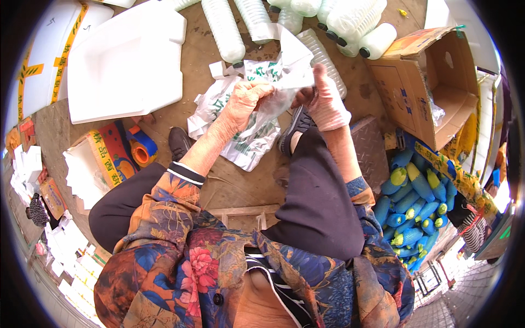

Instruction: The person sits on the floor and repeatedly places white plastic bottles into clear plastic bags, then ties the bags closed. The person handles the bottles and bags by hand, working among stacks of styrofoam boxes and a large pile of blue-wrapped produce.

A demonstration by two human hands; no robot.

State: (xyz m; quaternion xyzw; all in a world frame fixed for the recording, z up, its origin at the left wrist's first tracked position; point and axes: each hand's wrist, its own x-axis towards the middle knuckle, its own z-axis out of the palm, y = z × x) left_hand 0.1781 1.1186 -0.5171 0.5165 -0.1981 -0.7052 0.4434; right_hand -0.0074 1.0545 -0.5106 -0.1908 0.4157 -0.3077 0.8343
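Note:
My left hand [247, 100] is bare and pinches the edge of a thin translucent plastic bag [283, 96] between thumb and fingers. On the bag's other side my right hand [326, 98], in a pale fabric glove or wrap with the fingertips showing, grips it too, thumb pointing up. Beneath both hands, crumpled white plastic bags with green printing [246, 143] lie on the ground between my shoes. Beyond them lie ribbed clear plastic bottles with black caps [223, 30], one of them just behind my right hand.
A white foam box [127, 65] stands at upper left, with a tape dispenser [141, 149] and an open carton [88, 164] below it. At right are an open cardboard box [400, 90] and a pile of zucchini-like vegetables in blue netting [410, 197]. Wooden slats [244, 211] lie near my lap.

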